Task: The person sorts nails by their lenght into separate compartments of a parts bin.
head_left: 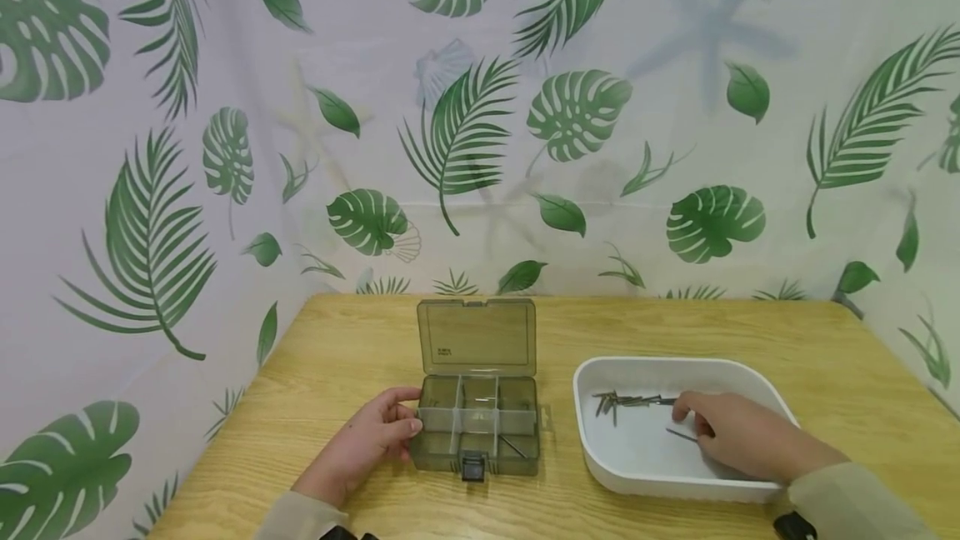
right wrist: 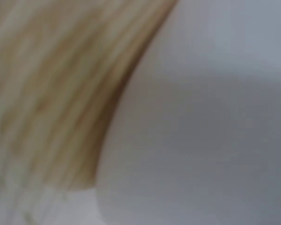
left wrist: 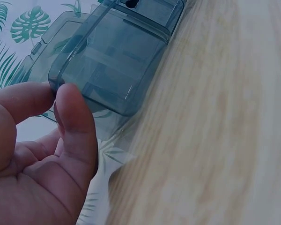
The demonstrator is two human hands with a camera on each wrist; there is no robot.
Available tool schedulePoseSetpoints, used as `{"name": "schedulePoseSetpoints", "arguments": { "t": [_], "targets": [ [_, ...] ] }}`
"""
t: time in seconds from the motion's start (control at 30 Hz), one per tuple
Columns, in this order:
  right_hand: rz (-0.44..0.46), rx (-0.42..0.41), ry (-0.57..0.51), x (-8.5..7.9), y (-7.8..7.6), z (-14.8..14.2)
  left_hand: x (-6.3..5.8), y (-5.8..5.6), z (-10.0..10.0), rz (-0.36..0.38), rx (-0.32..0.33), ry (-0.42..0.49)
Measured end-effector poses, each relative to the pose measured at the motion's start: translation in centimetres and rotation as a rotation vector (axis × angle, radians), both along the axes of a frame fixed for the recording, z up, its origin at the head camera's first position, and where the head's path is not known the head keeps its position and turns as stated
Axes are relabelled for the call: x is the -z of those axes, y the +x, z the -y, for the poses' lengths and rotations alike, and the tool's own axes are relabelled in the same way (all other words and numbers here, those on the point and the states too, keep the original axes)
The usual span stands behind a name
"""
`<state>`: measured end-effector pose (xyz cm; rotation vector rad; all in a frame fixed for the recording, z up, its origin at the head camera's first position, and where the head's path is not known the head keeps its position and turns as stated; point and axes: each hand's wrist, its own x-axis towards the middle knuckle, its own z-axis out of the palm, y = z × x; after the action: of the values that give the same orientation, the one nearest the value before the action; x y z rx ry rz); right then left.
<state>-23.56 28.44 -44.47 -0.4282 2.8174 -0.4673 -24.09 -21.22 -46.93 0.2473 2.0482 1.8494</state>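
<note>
A smoky, see-through compartment box [head_left: 435,440] stands on the table with its lid [head_left: 477,338] raised at the back. My left hand [head_left: 377,430] pinches the box's left side wall between thumb and fingers, as the left wrist view shows close up. One thin metal pin [head_left: 513,447] lies in the front right compartment, and small pieces show in the back middle one. Inside a white tray [head_left: 622,473], my right hand [head_left: 738,433] reaches down with bent fingers beside a pile of nail-like metal pieces [head_left: 611,401]. Another thin pin [head_left: 681,435] is at its thumb; I cannot tell if it is held.
The wooden table [head_left: 352,340] carries the box at the middle and the tray to its right. Leaf-printed cloth [head_left: 480,148] hangs behind and along both sides. In the right wrist view the tray's blurred outer wall [right wrist: 187,140] fills most of the picture.
</note>
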Motion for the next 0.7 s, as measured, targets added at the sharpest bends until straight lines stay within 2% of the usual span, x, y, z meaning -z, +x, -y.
{"name": "schedulePoseSetpoints", "arguments": {
  "t": [0.4, 0.7],
  "targets": [
    [-0.097, -0.048, 0.009, -0.1, 0.2, 0.1, 0.2, 0.0, 0.0, 0.002, 0.0, 0.008],
    [-0.155, -0.069, -0.064, -1.1, 0.6, 1.2, 0.2, 0.0, -0.1, 0.0, 0.002, -0.003]
  ]
}}
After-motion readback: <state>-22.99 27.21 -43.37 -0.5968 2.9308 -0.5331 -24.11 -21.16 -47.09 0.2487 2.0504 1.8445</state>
